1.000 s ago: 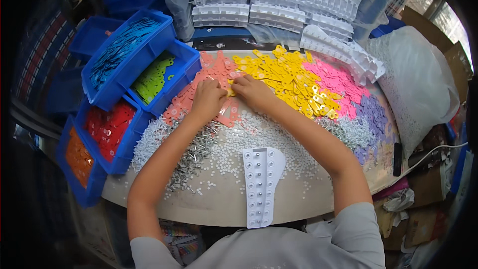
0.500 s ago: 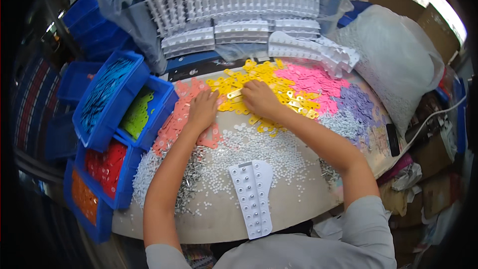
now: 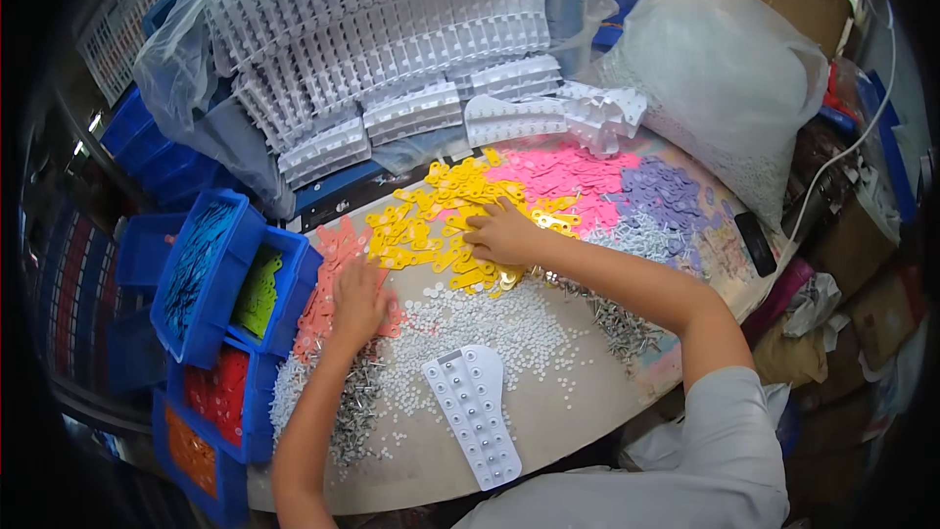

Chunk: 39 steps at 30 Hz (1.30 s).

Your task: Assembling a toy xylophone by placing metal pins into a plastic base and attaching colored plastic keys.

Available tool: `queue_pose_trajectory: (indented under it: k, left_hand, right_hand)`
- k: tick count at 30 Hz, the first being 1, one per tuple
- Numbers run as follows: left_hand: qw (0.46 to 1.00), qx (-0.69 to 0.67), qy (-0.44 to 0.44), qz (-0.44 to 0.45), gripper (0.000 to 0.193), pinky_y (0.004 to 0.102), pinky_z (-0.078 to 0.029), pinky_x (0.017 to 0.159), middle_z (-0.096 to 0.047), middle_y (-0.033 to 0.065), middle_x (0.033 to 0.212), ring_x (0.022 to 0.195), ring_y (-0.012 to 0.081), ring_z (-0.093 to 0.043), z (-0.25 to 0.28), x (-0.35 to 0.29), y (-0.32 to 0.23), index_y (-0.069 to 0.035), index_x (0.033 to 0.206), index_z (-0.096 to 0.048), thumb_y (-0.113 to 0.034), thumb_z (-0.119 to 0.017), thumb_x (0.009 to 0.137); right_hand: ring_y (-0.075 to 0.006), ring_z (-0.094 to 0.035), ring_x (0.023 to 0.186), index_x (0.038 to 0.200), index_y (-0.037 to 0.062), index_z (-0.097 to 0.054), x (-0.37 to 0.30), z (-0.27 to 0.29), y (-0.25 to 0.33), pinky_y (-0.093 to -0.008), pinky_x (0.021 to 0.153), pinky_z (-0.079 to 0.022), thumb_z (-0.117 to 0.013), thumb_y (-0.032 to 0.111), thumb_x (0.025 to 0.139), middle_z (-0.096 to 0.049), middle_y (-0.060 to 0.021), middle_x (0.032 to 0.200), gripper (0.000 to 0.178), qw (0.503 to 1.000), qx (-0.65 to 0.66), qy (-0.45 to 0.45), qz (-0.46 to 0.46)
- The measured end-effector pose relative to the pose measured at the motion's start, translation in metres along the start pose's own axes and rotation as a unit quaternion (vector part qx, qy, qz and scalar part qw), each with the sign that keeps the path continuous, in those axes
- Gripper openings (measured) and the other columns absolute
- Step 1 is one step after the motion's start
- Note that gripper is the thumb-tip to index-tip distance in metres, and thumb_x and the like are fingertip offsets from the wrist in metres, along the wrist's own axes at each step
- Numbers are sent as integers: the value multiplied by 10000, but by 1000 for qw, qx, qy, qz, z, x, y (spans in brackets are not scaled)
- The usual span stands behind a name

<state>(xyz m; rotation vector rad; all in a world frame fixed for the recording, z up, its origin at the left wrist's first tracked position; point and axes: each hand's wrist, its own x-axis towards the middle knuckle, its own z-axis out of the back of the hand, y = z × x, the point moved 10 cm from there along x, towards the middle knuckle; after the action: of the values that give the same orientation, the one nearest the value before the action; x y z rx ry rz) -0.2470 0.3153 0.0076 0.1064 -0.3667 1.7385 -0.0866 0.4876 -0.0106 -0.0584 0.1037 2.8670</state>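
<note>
My right hand [image 3: 504, 235] rests on the heap of flat yellow plastic strips [image 3: 399, 227], its fingers spread over them. Over the salmon-coloured plastic pieces [image 3: 333, 250], at their edge with the yellow ones, lies my left hand [image 3: 359, 306]; its fingers are stretched out and slightly blurred, and nothing shows in them. Small white discs [image 3: 470, 318] are scattered between my forearms. Nearest to me on the table is a white foot-shaped holder [image 3: 472, 416] with rows of round seats and metal pins down its middle. Silvery metal pins [image 3: 357, 416] are heaped beside my left forearm.
Pink pieces [image 3: 578, 176] and purple pieces [image 3: 666, 198] lie farther right. Blue bins [image 3: 257, 402] with coloured pieces stand at left. Stacked white plastic racks [image 3: 392, 49] line the back. A full translucent bag [image 3: 725, 78] leans at the right, near a dark oblong object [image 3: 754, 243].
My left hand has drawn back toward me over the salmon pieces. The right hand's fingers have spread on the yellow heap, where more strips are pulled toward me. The view has shifted.
</note>
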Motion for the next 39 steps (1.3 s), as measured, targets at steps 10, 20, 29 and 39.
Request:
queue_pose_trajectory:
  k: [10,20,29,39]
  left_hand:
    - [995,61,69,25,715,562,-179,1175,-276,250,1577,1454,430,-250,-24,-26,6,-22,1503,-341,-349,-622,933]
    - [981,-118,-108,113,506,521,-264,1129,-493,205,1390,1321,399,-413,94,-175,-78,-12,1328,-532,-100,-657,846]
    - [936,52,-247,243,300,514,-394,1018,-592,235,1239,1158,413,-526,70,-344,-106,8,1226,-598,-75,-631,940]
    - [929,20,-240,280,394,518,-402,992,-585,233,1221,1108,410,-538,37,-348,-102,-25,1275,-590,-188,-675,927]
  right_hand:
    - [-443,-377,1360,1340,182,-557,-77,138,-213,-686,1043,-337,-814,414,728,-367,-157,1535,702,872,-150,-293,-362]
    - [-389,-634,1094,1173,191,-696,-84,119,-321,-479,878,-551,-817,290,714,-625,-170,1258,485,878,53,-248,-407]
    - [-368,-649,979,1052,99,-711,2,236,-189,-450,850,-529,-784,250,774,-638,-173,1070,324,820,117,-509,-234]
    - [-379,-387,1386,1380,126,-508,59,172,-167,-548,1093,-319,-810,383,733,-454,-163,1474,758,876,-15,-461,-140]
